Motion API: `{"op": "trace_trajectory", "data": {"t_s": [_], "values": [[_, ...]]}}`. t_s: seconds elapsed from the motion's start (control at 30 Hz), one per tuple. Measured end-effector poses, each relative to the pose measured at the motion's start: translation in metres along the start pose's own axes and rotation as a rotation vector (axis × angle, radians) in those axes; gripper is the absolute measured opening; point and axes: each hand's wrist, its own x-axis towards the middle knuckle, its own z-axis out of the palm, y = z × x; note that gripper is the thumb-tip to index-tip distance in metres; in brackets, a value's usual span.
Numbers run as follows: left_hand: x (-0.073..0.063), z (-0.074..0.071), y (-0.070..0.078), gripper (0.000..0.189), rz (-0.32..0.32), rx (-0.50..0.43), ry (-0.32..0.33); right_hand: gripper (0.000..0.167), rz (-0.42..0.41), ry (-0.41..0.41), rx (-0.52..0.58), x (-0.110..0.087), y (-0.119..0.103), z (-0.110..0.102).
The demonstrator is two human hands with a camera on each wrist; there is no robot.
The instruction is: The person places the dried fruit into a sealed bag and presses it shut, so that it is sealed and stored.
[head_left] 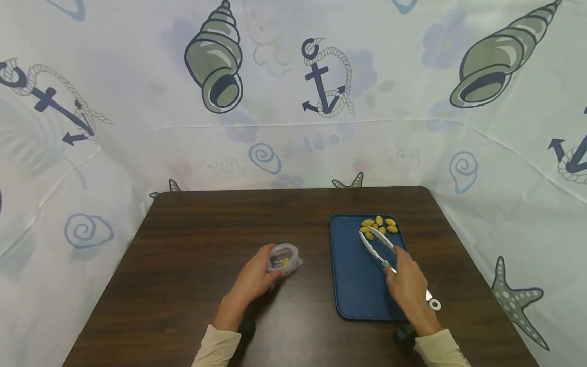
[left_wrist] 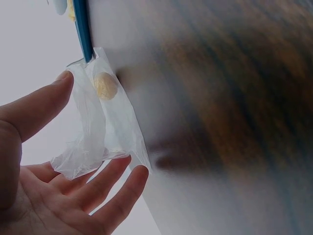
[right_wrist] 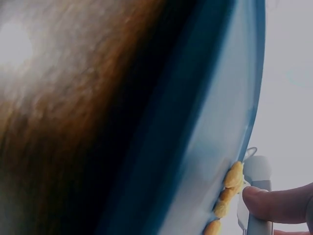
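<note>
My left hand (head_left: 256, 275) holds a small clear plastic bag (head_left: 276, 253) by its sides, thumb on one side and fingers on the other, its mouth facing up. One small yellow oval piece (left_wrist: 105, 86) lies inside the bag. On the right, my right hand (head_left: 408, 283) grips a pair of metal tongs (head_left: 372, 253) with a white ring at the handle end. The tong tips, spread apart, reach several yellow oval pieces (head_left: 391, 229) at the far end of a blue tray (head_left: 359, 285). Whether the tips touch a piece, I cannot tell.
Under everything is a dark brown wooden table (head_left: 192, 244). The tray lies on its right half, with the bag to the left of it. A white cloth (head_left: 284, 92) printed with shells and anchors hangs behind the table and at its sides.
</note>
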Motion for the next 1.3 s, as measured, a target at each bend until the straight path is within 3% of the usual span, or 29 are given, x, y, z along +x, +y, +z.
{"op": "trace_trajectory", "data": {"t_s": [0.83, 1.3], "values": [[0.0000, -0.0036, 0.0007, 0.077, 0.001, -0.019, -0.015, 0.053, 0.086, -0.066, -0.035, -0.0001, 0.0031, 0.0048], [0.0022, -0.0008, -0.0015, 0.077, 0.009, -0.013, -0.010, 0.054, 0.008, -0.023, -0.018, -0.0008, -0.0031, -0.0031]]}}
